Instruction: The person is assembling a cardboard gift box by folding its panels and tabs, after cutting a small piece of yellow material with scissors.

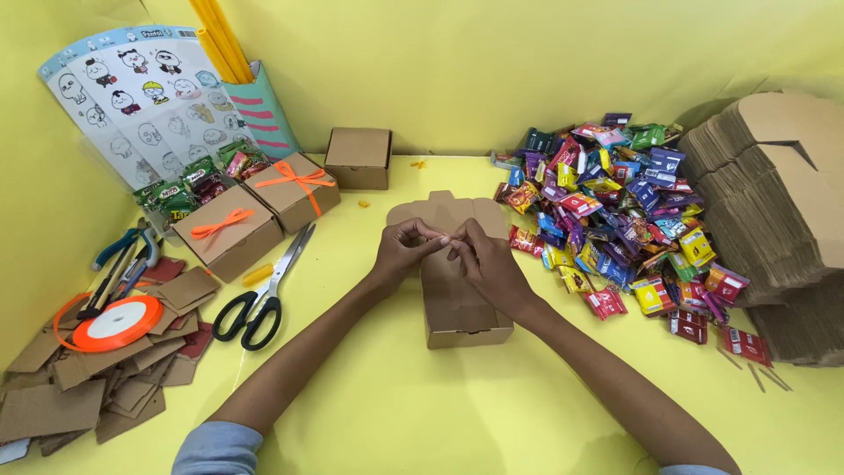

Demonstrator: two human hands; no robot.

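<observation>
My left hand [406, 249] and my right hand [486, 262] meet above a small open brown cardboard box [463, 318] in the middle of the yellow table [422, 413]. The fingertips of both hands pinch together at one spot, on something too small to make out. The box's lid flap [437, 208] stands open behind my hands. The front wall of the box faces me, and my hands hide its inside.
A pile of colourful wrapped candies [615, 211] lies right of the box, with stacked flat cardboard blanks [774, 211] beyond. At left are black-handled scissors [264, 295], an orange ribbon spool [116, 321], pliers [123, 251], cardboard scraps [79, 387] and two ribbon-tied boxes [255, 215]. A plain shut box [359, 158] stands behind.
</observation>
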